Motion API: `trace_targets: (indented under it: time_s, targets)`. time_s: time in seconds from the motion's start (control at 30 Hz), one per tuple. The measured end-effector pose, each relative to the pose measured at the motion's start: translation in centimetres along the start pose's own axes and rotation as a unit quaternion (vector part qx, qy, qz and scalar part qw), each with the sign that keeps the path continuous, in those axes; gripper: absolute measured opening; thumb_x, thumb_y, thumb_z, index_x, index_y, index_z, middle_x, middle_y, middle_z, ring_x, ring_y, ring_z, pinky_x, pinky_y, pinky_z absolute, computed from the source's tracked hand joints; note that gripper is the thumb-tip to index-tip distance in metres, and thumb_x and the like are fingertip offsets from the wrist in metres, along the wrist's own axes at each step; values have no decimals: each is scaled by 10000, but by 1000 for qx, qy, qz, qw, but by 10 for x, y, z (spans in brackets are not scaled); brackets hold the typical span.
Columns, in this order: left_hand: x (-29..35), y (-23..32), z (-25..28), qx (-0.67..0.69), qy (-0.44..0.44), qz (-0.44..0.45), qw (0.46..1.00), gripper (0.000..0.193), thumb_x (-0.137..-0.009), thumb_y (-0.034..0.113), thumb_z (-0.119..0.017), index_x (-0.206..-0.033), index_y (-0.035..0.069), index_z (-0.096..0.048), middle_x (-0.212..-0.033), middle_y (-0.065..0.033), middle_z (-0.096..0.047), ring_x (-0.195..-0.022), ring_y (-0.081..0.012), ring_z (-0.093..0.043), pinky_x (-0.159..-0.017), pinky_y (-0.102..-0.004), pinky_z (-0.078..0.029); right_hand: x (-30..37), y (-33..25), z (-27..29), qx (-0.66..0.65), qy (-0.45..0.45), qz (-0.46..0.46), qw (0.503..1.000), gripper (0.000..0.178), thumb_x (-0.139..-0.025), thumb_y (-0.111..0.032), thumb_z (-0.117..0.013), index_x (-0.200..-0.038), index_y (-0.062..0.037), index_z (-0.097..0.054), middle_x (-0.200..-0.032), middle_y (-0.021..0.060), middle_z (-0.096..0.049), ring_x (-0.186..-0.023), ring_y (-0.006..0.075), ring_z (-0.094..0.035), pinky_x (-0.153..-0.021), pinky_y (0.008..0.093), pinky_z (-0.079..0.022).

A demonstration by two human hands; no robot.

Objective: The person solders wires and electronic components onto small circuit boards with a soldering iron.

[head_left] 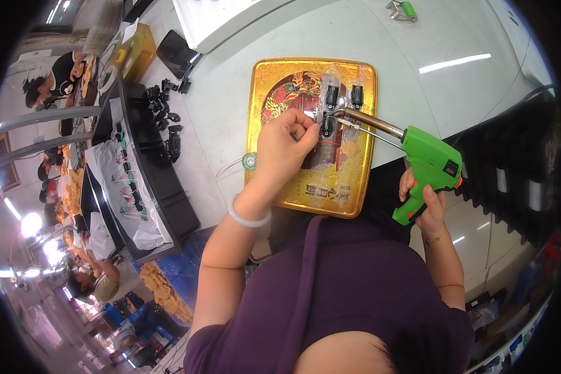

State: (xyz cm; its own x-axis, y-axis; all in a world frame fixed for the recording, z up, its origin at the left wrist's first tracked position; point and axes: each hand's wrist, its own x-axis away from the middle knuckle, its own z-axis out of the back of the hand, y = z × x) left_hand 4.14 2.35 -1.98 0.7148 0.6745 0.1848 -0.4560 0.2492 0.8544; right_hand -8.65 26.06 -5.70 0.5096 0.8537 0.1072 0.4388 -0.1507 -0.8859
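My right hand [429, 206] is wrapped round the grip of a green soldering gun [431, 161]. Its metal barrel and thin side tube reach left to a small black part [327, 126] on a gold decorated tin lid [352, 193]. My left hand [288, 140] is closed in a pinch right beside that part and the gun's tip. What its fingertips hold, if anything, is too small to make out. Two more black parts, one upper left [332, 96] and one upper right [356, 95], lie on the lid above the tip. A round green disc with wires [249, 161] rests at the lid's left edge.
Left of the lid are loose black parts [162, 109] and a black tray [174, 209] holding wired green pieces on white sheeting. A white box [221, 22] stands at the back, and a green-handled roller [408, 10] at far right. Other people sit at the left.
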Motion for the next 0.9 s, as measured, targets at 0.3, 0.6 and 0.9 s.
trace_targets:
  time_s: [0.3, 0.6, 0.9]
  targets:
    - [-1, -2, 1, 9, 0, -5, 1000, 65, -765, 57, -601, -734, 18, -559, -563, 46, -504, -532, -14, -413, -506, -177, -320, 4, 5, 6, 63, -37, 25, 997, 523, -834, -474, -479, -994, 24, -479, -838, 129, -483, -711, 147, -465, -543, 233, -395]
    - [-2, -8, -2, 17, 17, -27, 999, 102, -744, 109, -632, -711, 32, -575, -498, 1, -512, -452, -74, -447, -465, -239, -348, 1, 0, -2, -32, 0, 32, 999, 717, -820, -602, -423, -1137, 41, -448, -998, 186, -526, -734, 144, -518, -596, 241, -442]
    - [-2, -7, -2, 12, 20, -26, 999, 105, -741, 115, -633, -708, 34, -575, -503, 4, -509, -458, -74, -445, -461, -244, -345, 1, 7, 3, -24, -10, 33, 999, 663, -861, -595, -315, -975, 32, -498, -859, 122, -493, -692, 152, -475, -584, 247, -416]
